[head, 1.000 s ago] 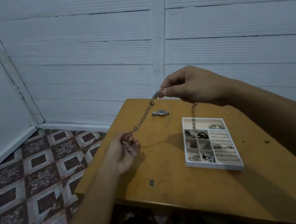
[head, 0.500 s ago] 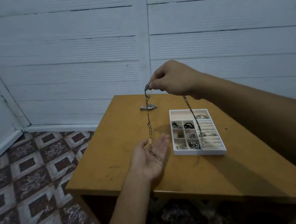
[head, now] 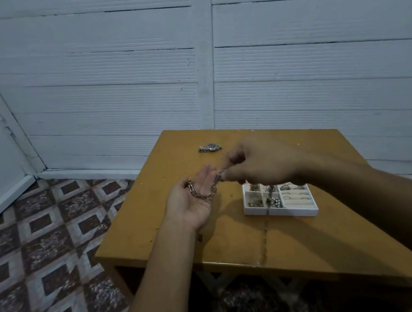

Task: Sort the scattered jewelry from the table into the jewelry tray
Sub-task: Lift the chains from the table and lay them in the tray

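- the left hand [head: 193, 203] is held palm up over the left part of the yellow-brown wooden bench [head: 240, 244], fingers relaxed and nearly straight, not clenched.
- a silver-toned, chunky-link metal chain [head: 200, 194] lies curved across that upturned palm.
- the right hand [head: 260, 166] pinches the chain between thumb and fingertips just beside the left hand's fingers; it is a little blurred.
- another stretch of the chain hangs from under the right hand and dangles in front of the tray; whether its end touches the tray i cannot tell.
- the white rectangular jewelry tray [head: 289, 212] sits on the bench below the right hand; its small square compartments on the left hold mixed small pieces, and the cream ridged slots on the right hold rings.
- a silver metal wristwatch with a dark dial [head: 209, 147] lies on the far side of the bench, well apart from the tray.
- the bench stands in the corner of a white slatted wall [head: 108, 90] on a brown-and-grey patterned tile floor [head: 37, 236].
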Demonstrator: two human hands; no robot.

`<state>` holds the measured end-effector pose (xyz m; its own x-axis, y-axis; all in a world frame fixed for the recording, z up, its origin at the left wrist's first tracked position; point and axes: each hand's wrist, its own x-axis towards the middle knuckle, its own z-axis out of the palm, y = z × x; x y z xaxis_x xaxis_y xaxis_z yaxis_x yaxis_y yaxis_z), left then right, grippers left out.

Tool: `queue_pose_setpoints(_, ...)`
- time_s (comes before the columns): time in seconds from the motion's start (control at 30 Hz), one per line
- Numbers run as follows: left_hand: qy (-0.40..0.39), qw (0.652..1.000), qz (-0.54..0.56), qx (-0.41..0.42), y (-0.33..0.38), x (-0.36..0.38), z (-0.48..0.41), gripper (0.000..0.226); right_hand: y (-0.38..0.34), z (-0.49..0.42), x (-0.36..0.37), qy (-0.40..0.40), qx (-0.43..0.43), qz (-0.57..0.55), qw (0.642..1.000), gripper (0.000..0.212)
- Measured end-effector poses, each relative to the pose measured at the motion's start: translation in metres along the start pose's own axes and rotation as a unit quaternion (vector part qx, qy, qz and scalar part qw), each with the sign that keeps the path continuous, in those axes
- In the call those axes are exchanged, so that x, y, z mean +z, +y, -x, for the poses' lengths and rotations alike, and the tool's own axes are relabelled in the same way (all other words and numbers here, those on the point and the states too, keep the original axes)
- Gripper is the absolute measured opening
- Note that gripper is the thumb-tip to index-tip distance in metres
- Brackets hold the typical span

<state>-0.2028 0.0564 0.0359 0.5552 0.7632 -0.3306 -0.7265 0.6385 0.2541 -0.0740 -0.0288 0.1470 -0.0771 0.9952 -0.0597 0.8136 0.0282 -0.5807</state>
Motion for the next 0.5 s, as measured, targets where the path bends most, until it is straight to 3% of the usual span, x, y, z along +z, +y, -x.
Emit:
queue_pose_setpoints(0.17,0.007,0.999,0.033,0.016,0.018,0.002,-0.002,0.041,0.013,0.016,-0.002,-0.095,0.065,-0.057,0.992,0.013)
queue_pose_setpoints(0.5,0.061,0.995,0.001,0.079,0.059,0.008,-0.018,0.018,0.026,0.031,-0.021,-0.236,0.087,-0.068,0.965,0.028)
